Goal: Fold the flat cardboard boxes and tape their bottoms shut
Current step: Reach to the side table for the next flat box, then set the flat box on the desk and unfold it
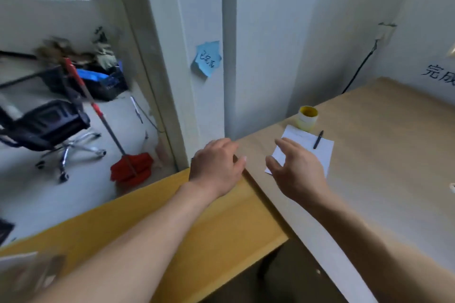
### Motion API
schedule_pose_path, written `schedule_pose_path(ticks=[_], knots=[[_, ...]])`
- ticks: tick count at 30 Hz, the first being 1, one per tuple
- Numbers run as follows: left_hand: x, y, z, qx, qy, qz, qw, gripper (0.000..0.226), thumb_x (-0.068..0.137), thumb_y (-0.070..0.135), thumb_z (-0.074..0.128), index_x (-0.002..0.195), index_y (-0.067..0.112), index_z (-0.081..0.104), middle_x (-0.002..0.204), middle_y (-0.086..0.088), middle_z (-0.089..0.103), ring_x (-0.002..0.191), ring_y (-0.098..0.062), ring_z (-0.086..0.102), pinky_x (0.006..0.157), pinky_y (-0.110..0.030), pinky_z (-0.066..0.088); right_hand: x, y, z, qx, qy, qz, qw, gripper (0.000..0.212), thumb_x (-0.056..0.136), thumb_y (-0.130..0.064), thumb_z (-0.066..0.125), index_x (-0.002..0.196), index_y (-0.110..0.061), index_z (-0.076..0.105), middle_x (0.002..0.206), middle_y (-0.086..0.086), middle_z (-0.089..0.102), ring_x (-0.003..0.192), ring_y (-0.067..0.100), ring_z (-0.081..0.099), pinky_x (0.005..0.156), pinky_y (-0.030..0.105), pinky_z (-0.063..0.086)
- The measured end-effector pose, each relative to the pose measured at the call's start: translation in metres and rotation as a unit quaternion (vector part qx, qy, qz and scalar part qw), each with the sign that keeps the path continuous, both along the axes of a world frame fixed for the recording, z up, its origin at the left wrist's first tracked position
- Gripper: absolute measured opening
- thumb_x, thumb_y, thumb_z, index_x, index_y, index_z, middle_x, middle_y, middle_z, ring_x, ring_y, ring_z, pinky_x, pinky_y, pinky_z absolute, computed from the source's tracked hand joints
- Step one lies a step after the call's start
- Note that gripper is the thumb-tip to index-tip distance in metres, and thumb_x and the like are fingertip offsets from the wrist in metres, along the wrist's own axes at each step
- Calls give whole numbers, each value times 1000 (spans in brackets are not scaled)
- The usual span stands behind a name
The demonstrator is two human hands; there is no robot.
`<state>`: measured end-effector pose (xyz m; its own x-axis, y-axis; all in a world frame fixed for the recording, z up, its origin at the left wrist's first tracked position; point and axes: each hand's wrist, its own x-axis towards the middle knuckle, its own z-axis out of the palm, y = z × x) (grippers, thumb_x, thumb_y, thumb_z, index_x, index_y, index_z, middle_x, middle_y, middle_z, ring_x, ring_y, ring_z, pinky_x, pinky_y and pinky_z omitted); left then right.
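Note:
No cardboard box is in view. My left hand [216, 167] hovers over the far corner of the yellow wooden table [152, 224], fingers loosely curled, holding nothing. My right hand [296, 170] reaches out over the near edge of the pale desk [384, 160], fingers spread and relaxed, empty, just above the corner of a white sheet of paper [320, 152]. A roll of yellow tape [307, 117] stands on the pale desk beyond the paper, apart from both hands.
A black pen [318, 139] lies on the paper. A blue sticky note [207, 58] hangs on the white pillar. On the floor to the left are a red mop [130, 170], a black office chair [46, 125] and a dark crate [103, 81]. A black cable [359, 69] runs down the wall.

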<state>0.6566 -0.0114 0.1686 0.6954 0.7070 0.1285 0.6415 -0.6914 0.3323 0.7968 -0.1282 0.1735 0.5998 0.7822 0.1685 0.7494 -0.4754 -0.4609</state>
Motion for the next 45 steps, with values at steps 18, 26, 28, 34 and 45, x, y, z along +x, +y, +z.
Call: schedule_pose_path(ticks=[18,26,28,34,45], knots=[[-289,-42,-15,-13,23,397,917,51,97,50,46,139,23,52,149,3,45,138,-17,40,109,-37,38,-235,94,-9,-3,-27,426,904,53,94,-42,58,142,-21,52,149,-4,50,135,19,48,100,30,44],[-387,-89,-49,-53,26,502,863,50,96,50,48,138,23,54,150,4,44,134,-19,45,104,-38,44,-326,84,-28,-77,-18,520,851,56,95,-41,55,147,-22,46,156,-5,40,136,22,47,104,34,45],[-412,-94,-59,-58,41,517,853,50,95,51,48,136,23,54,146,4,48,130,-20,49,100,-39,47,-349,85,-34,-95,-21,533,841,56,95,-42,54,148,-24,45,157,-5,38,131,22,51,102,33,46],[-486,-87,-91,-101,57,529,841,46,92,52,52,129,24,55,138,4,51,126,-22,49,99,-39,47,-426,102,-55,-131,-26,539,832,47,94,-36,56,139,-25,53,140,-2,53,120,25,56,89,34,51],[-574,-42,-167,-216,4,506,835,46,86,49,60,126,29,52,131,1,40,118,-24,50,90,-38,51,-526,156,-144,-311,24,479,821,57,83,-32,61,139,-25,50,124,1,54,112,23,55,88,33,51]])
